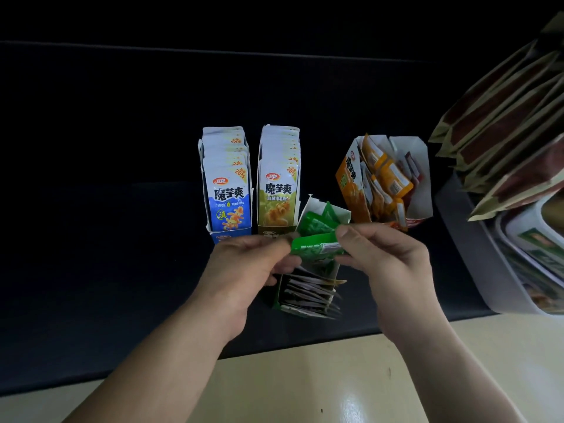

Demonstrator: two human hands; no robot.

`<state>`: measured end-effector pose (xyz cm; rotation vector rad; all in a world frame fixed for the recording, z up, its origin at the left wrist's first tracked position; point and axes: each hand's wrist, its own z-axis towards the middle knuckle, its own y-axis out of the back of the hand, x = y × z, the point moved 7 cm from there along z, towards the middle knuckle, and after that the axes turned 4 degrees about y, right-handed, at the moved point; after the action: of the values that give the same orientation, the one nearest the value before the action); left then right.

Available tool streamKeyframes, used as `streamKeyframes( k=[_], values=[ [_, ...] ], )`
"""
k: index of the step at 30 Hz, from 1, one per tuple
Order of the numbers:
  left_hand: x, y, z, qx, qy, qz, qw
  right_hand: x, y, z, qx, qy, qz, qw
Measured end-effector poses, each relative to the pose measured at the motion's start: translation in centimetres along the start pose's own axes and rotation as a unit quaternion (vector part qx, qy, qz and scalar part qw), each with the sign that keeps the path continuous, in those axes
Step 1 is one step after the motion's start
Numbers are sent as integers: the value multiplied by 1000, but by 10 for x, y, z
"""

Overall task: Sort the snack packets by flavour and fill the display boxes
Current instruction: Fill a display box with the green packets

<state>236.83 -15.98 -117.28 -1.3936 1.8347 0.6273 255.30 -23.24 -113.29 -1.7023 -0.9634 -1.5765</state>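
Head view: both hands meet at the centre, over a black mat [122, 239]. The left hand [244, 264] pinches the left end of a green packet [314, 244] with curled fingers, and the right hand [384, 264] pinches its right end between thumb and forefinger, so the packet lies crosswise between them, held above the green box [277, 296]. That box lies tilted, its open top toward 12 o'clock. A row of packets [308, 291] stands on edge in its near part, and a few loose green ones [317, 222] lie at its far end, just behind the held packet. The hands and the packet cover the box's middle. From the held packet, a blue box [227, 190] stands at 10 o'clock, upright and full of blue packets. An olive box [277, 184] stands at 11 o'clock, just beside the blue one and also full; the left hand's knuckles hide the lower fronts of both. At 1 o'clock an orange box [384, 181] leans, with orange and a few red packets jumbled inside. At 3 o'clock a grey tub [476, 254] sits at the mat's edge, and a fanned stack of brown packs [503, 117] rises over it toward 2 o'clock. At 6 o'clock, under the forearms, a pale floor [305, 377] shows.
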Motion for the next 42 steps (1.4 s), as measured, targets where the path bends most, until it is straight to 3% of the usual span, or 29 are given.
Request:
streamKeyframes(
  k=[6,13,19,22,28,35,42],
  values=[
    [4,8,0,30,30,-7,999,-1,4,20,-63,-11,-39,997],
    [-11,17,-6,68,-31,38,996,-6,12,9,-93,8,-80,992],
    [-17,9,-5,60,-100,4,993,4,-1,1,16,-17,16,1000],
    [-25,-6,-12,47,-146,28,988,8,-8,7,26,-3,50,998],
    [-21,7,-3,-56,-149,57,986,15,5,8,-28,73,41,996],
    [-5,-9,-7,32,-163,177,970,14,8,4,-43,108,12,993],
    [-9,-10,0,30,-189,192,962,33,24,0,-152,167,16,974]
  ],
)
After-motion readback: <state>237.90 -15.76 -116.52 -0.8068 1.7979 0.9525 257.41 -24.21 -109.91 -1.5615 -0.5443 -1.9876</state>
